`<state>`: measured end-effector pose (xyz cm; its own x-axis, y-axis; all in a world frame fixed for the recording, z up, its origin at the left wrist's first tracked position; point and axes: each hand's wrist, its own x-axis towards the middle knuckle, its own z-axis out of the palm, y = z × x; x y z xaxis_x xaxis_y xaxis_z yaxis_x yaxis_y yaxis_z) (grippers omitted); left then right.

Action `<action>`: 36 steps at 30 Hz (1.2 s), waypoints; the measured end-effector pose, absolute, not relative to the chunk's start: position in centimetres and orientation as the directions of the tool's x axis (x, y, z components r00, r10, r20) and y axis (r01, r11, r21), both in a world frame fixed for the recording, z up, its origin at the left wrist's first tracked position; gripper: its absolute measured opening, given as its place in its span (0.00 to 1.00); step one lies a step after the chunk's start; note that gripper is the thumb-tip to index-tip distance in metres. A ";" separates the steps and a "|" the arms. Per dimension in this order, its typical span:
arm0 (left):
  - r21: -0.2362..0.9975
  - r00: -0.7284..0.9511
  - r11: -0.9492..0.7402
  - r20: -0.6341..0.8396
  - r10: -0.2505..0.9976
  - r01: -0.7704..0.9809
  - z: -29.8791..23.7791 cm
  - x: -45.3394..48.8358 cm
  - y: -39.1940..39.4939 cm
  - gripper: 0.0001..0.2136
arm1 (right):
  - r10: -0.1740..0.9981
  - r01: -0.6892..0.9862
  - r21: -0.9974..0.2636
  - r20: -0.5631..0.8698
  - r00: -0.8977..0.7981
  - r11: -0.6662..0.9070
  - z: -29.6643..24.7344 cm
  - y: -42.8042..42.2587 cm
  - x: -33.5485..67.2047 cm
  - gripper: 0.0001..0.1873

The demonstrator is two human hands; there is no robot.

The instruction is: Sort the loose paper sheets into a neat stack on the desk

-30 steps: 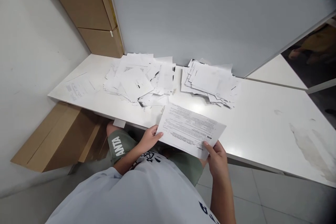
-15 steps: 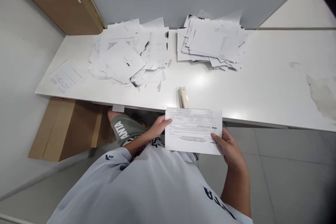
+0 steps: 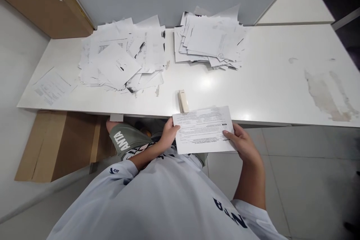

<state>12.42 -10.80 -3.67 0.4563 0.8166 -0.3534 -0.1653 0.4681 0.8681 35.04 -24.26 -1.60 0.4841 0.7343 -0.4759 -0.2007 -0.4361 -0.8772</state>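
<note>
Between my two hands is a printed sheet of paper (image 3: 203,131), its text upside down to me. It spans the table's front edge. My left hand (image 3: 169,134) pinches its left side, thumb on top. At the opposite side my right hand (image 3: 243,143) grips it, thumb on the print and fingers behind. Whether more sheets lie under the top one I cannot tell. Just beyond the paper's far edge lies a cream stapler (image 3: 183,101) on the white table.
Two untidy paper piles, a left one (image 3: 118,63) and a right one (image 3: 210,41), lie along the back of the white table (image 3: 253,93). One loose sheet (image 3: 52,86) is at far left. Cardboard boxes (image 3: 53,146) stand below; others are upper left. Peeled patches (image 3: 323,97) mark the right end.
The view has shifted to the right, so the table and piles appear further left. The paper, still in both hands, has tilted slightly, its right side raised toward the table.
</note>
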 end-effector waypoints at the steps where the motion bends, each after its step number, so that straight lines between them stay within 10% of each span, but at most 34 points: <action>1: 0.865 0.449 0.473 -0.361 0.817 -0.167 -3.6 12.4 -10.9 0.15 | 0.735 -0.193 -0.876 -0.478 0.481 -0.442 -1.6 -24.0 35.2 0.26; 15: 0.833 0.370 0.542 -0.472 0.800 -0.109 -2.9 12.0 -11.5 0.11 | 0.710 -0.253 -0.856 -0.516 0.479 -0.451 -1.6 -22.4 36.0 0.25; 19: 0.985 0.162 0.151 -0.164 0.973 0.088 -2.7 11.4 -11.1 0.13 | 0.683 -0.277 -0.863 -0.504 0.529 -0.422 -1.8 -22.0 36.0 0.24; 23: 0.850 0.602 -0.475 0.260 0.754 0.227 0.1 14.1 -7.5 0.11 | 0.699 -0.274 -0.868 -0.496 0.515 -0.414 -1.8 -21.6 36.1 0.25; 30: 0.411 0.796 -0.752 0.095 0.598 0.516 2.1 20.4 -2.3 0.18 | 0.670 -0.307 -0.886 -0.463 0.581 -0.347 -2.7 -21.2 35.3 0.26; 36: 0.305 0.861 -0.818 -0.009 0.509 0.487 0.5 19.4 -2.0 0.20 | 0.669 -0.343 -0.887 -0.458 0.585 -0.308 -3.9 -21.1 34.5 0.25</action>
<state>19.38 -1.98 0.53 0.8610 0.5085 -0.0094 0.4867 -0.8184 0.3053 34.53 -21.14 -3.89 0.5845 0.6694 -0.4584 -0.3428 -0.3083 -0.8874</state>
